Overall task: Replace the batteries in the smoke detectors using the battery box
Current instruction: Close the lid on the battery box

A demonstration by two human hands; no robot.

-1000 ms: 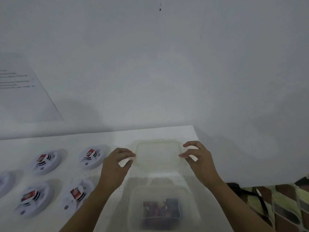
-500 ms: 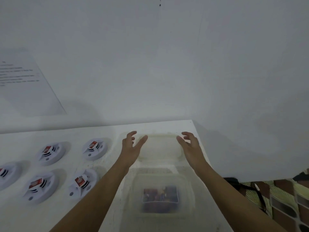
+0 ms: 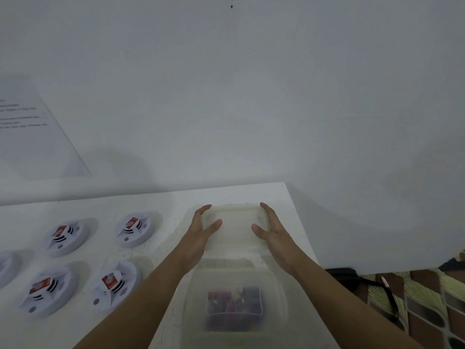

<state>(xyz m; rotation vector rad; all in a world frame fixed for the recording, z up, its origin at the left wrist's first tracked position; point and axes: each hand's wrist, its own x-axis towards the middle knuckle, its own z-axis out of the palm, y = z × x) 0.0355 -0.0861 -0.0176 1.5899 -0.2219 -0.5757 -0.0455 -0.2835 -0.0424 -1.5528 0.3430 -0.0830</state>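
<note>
- Battery box (image 3: 234, 275): translucent plastic tub, uncovered, lying between the two forearms on the near side of both hands; batteries (image 3: 234, 308) show as a blurred dark red and blue cluster on its bottom.
- Lid (image 3: 234, 230): translucent, flat on the table (image 3: 161, 202) just beyond the box, directly between the hands.
- Left hand (image 3: 201, 233): fingers straight and together along the lid's left edge, thumb spread over the lid's top; nothing gripped.
- Right hand (image 3: 273, 233): mirrors the left, with straight fingers against the lid's right edge and the thumb angled inward over the top.
- Smoke detectors: four white round units to the left of the left hand, two level with it (image 3: 134, 229) (image 3: 66, 236) and two nearer the person (image 3: 113, 285) (image 3: 45, 290), each with a red-labelled battery standing out of its centre; a fifth (image 3: 5, 268) is cut off at the left edge.
- Wall (image 3: 251, 96): plain white, beyond both hands, bearing a printed sheet (image 3: 30, 137) far to the left; its text is illegible.
- Patterned floor (image 3: 427, 303): visible to the right of the right forearm, past the table's edge.
</note>
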